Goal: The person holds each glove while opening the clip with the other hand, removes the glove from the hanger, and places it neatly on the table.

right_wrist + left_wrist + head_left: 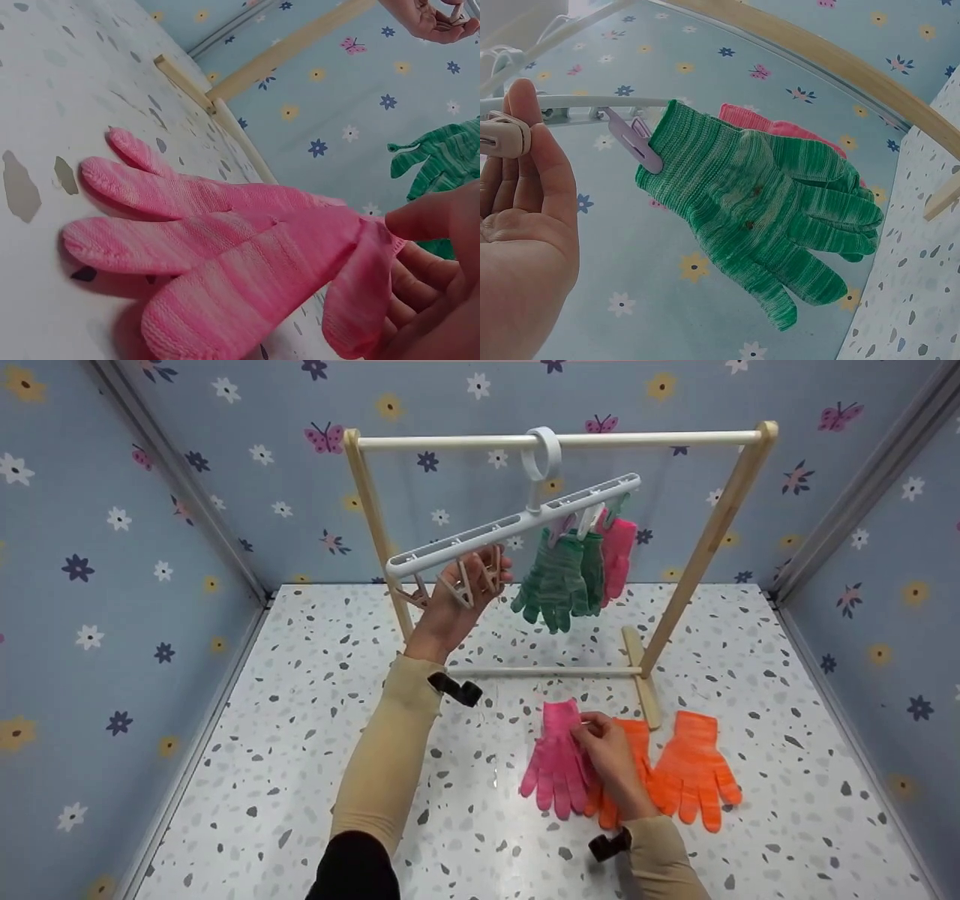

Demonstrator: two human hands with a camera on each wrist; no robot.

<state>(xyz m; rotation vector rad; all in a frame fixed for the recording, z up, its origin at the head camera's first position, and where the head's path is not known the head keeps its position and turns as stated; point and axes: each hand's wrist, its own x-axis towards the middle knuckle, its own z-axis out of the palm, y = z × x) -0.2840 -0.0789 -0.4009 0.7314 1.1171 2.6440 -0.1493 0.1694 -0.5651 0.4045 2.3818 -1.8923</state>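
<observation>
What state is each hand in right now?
Left hand: closed, pinching a beige clip.
Right hand: closed, pinching a pink glove near its cuff.

One high view, two close
Head looks forward and down over the rack; left wrist faces right, near the green gloves — right wrist, lower, looks far across the pink glove — both catch green.

One lying pink glove and two orange gloves. Two green gloves, plus at least one hanging pink glove; overlap obscures any others. Three beige clips, one purple clip, one white clip and one green clip make six. One hanger, one rack.
</observation>
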